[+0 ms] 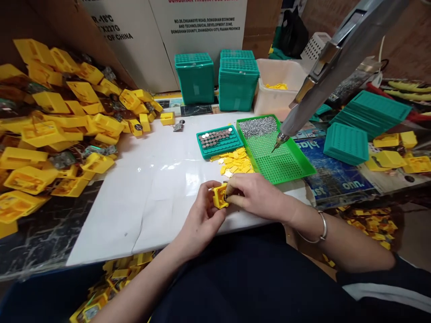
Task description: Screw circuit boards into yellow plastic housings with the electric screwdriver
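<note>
Snugly pinched in left grip (201,220): yellow plastic box (219,197)
Right grip (257,193), hold unclear, at its opening; green rectangular plastic tray (278,165) beyond.

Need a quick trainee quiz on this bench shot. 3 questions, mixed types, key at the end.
1. Multiple choice: the left hand holds
a) a cardboard box
b) a yellow housing
c) a black bag

2. True or false: the right hand is gripping the screwdriver.

3. Fill in the blank: in the green tray, the small metal pieces are heaped at the ____ end, as seen by the person.

Key:
1. b
2. False; its fingers are at the yellow housing.
3. far
</note>
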Tool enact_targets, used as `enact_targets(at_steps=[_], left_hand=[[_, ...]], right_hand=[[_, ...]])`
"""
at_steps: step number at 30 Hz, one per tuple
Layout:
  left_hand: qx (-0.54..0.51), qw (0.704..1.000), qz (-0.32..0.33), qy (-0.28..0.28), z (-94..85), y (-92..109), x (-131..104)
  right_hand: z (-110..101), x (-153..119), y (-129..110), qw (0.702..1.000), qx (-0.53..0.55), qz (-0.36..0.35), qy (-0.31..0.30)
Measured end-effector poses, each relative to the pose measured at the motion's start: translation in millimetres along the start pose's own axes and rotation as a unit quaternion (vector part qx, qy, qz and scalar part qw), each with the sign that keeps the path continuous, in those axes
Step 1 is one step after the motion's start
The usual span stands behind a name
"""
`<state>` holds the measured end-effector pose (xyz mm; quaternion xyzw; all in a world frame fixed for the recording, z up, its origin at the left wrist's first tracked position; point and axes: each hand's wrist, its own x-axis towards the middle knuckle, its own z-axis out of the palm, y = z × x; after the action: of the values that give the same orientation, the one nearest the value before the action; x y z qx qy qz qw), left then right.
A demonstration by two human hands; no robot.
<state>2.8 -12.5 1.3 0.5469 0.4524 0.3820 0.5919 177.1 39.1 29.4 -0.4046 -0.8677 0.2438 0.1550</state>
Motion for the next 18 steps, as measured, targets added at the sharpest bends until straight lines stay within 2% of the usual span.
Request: enact_targets(at_steps=[5, 11, 18], left_hand=[[-0.060, 0.997, -0.025, 0.044, 1.4, -2, 8], [-0.123, 0.991, -0.021, 0.051, 1.4, -2, 14], [-0.172, 0.982, 0.004, 0.075, 3.9, -10, 16]], right_hand=[[0, 2, -2, 0.998, -0.052, -0.017, 0.008], [-3, -3, -5, 0.997, -0.067, -0.036, 0.003], [17, -5, -6, 0.987, -0.118, -0.068, 0.080]])
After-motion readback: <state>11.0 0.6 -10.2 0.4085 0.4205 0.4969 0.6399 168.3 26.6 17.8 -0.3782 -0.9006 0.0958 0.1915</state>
